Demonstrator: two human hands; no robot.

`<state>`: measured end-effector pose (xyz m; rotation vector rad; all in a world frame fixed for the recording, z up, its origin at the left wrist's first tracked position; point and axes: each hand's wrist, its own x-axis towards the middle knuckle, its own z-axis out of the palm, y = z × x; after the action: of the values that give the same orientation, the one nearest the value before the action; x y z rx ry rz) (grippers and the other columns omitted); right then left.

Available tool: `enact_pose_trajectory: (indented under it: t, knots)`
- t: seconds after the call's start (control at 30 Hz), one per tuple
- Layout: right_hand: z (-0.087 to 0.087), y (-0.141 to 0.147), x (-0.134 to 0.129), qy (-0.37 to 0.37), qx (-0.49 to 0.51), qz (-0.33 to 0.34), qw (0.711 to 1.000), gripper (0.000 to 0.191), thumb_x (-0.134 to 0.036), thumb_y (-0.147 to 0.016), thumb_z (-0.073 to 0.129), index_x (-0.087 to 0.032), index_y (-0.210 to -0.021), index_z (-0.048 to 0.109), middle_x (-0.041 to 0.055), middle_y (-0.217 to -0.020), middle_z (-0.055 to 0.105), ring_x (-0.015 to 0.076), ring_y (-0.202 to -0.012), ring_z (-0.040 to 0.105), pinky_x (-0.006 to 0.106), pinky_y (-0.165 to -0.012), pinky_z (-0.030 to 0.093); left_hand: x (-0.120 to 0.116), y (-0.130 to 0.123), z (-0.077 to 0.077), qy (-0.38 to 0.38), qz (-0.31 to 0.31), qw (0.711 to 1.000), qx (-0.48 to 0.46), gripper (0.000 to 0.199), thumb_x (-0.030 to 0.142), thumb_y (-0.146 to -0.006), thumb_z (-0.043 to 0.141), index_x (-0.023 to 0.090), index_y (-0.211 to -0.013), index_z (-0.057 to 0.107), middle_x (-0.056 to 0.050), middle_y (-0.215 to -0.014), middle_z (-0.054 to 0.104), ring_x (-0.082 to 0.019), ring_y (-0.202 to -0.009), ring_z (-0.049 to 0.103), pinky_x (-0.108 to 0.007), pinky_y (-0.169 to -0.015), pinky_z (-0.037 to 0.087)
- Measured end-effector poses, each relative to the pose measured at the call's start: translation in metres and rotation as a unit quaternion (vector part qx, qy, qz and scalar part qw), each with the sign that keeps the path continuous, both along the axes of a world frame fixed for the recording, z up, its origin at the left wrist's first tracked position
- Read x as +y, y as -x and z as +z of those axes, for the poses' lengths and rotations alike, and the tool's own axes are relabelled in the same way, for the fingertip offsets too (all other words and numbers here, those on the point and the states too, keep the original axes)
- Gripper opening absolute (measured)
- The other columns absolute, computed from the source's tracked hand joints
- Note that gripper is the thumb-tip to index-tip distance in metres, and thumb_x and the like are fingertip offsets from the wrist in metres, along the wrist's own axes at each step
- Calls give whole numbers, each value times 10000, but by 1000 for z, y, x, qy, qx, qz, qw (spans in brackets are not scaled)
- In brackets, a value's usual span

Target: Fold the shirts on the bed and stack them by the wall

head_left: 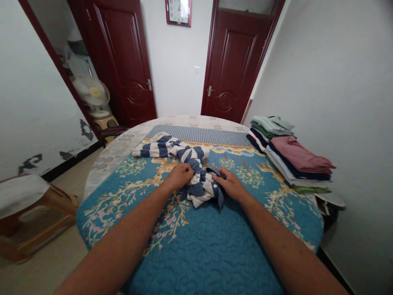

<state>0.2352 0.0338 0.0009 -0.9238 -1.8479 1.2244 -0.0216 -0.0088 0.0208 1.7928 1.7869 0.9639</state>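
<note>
A blue-and-white striped shirt (pixel 159 146) lies bunched and twisted in the middle of the table, its sleeve end stretching to the far left. My left hand (pixel 181 176) is closed on the bunched cloth at the shirt's near left side. At the shirt's right, my right hand (pixel 229 182) pinches the dark blue collar, with a white button showing beside the fingers. The cloth inside both grips is partly hidden.
Folded clothes (pixel 302 157) stand in stacks at the table's right edge, by the wall. A teal floral quilted cover (pixel 208 246) lies over the patterned tablecloth (pixel 107 164). To the left are a wooden stool (pixel 27 196) and a fan (pixel 93 92). Two dark red doors (pixel 119 53) are behind.
</note>
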Motion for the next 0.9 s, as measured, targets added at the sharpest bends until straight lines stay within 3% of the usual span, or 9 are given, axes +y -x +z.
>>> enact_pose_trajectory:
  t: [0.1,0.23,0.3,0.37,0.53,0.67,0.77,0.9]
  knots:
    - [-4,-5,8,2,12,-85,996,351,-546,-855,756,-215,-970,729,-1,-885,733,207,-838,644,319,-785,506,2,12,3,46,10,995,-83,218,345,-809,620,213,-636,596,-5,-615,577,-182,-625,576,-293,-605,473]
    - [-5,-20,24,-11,130,-230,964,399,-582,-813,798,-211,-948,737,-1,-839,711,211,-819,631,324,-771,493,2,29,8,93,46,969,-227,202,390,-707,686,205,-680,610,-13,-733,618,-195,-774,633,-290,-646,568]
    - [-4,-27,30,-31,196,-284,938,406,-578,-800,813,-210,-952,730,-9,-837,702,205,-835,631,324,-791,502,1,34,10,132,26,959,-250,199,385,-668,706,201,-679,631,-33,-775,657,-208,-837,654,-296,-669,589]
    - [-3,-30,34,-41,243,-306,920,395,-550,-793,822,-212,-973,726,-16,-849,704,200,-858,641,323,-811,517,-2,35,11,180,-34,958,-221,203,393,-666,716,196,-671,664,-56,-793,697,-205,-817,660,-287,-646,578]
    - [-1,-25,36,14,349,-291,891,333,-457,-792,803,-229,-1026,736,-5,-916,752,214,-928,712,346,-849,578,-9,26,13,245,-169,949,-107,242,435,-736,702,197,-702,735,-65,-786,750,-167,-669,629,-258,-555,507]
    - [1,-24,36,92,412,-287,860,322,-405,-752,814,-231,-1017,753,15,-999,801,235,-975,754,382,-897,618,-10,26,13,275,-184,940,-80,264,449,-765,693,192,-732,741,-54,-731,741,-165,-642,643,-253,-552,501]
    - [8,-29,32,126,406,-227,876,342,-472,-770,810,-230,-1010,770,44,-1009,816,274,-1014,769,424,-919,626,-8,27,14,248,-152,953,-84,368,546,-819,684,184,-759,716,-60,-721,732,-174,-647,660,-256,-547,503]
    - [21,-36,20,160,372,-62,912,541,-688,-875,656,-228,-1119,804,103,-1145,817,356,-1144,746,511,-939,615,-7,22,20,150,-163,969,-109,421,613,-878,669,195,-827,673,-62,-808,750,-178,-706,678,-263,-576,524]
